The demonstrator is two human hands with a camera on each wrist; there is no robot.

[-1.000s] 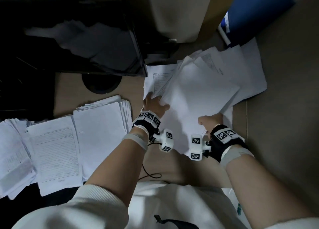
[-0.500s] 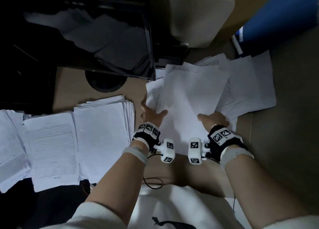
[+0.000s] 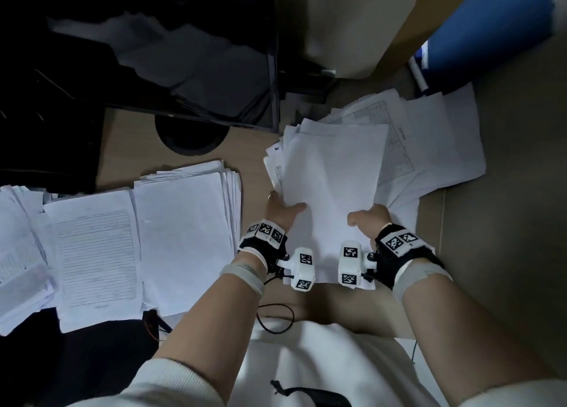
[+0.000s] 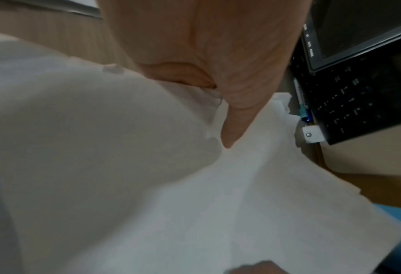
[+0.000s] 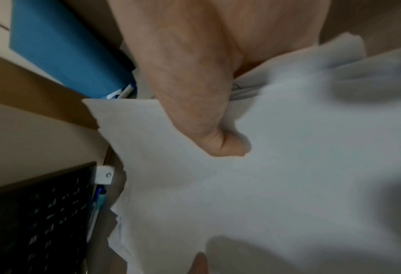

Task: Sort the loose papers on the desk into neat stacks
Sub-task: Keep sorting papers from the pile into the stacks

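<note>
A bundle of white sheets (image 3: 331, 186) lies squared up in front of me, over a loose spread of printed papers (image 3: 429, 149) on the desk. My left hand (image 3: 280, 205) grips the bundle's left edge, thumb (image 4: 232, 129) on top and fingers hidden beneath. My right hand (image 3: 368, 219) grips the right edge the same way, thumb (image 5: 220, 142) pressed on the top sheet (image 5: 288, 166). To the left sit a neat stack of blank-faced papers (image 3: 184, 238) and a stack topped by a lined sheet (image 3: 95, 259).
A dark monitor (image 3: 159, 54) stands at the back left, with a black keyboard (image 4: 349, 103) and a pen (image 5: 98, 200) near the papers. A blue folder (image 3: 491, 29) leans at the back right. A messy paper pile (image 3: 18, 253) fills the far left.
The bundle between my hands has turned from slanting right to nearly upright and looks more squared. Both hands keep hold of its sides and have shifted slightly toward me.
</note>
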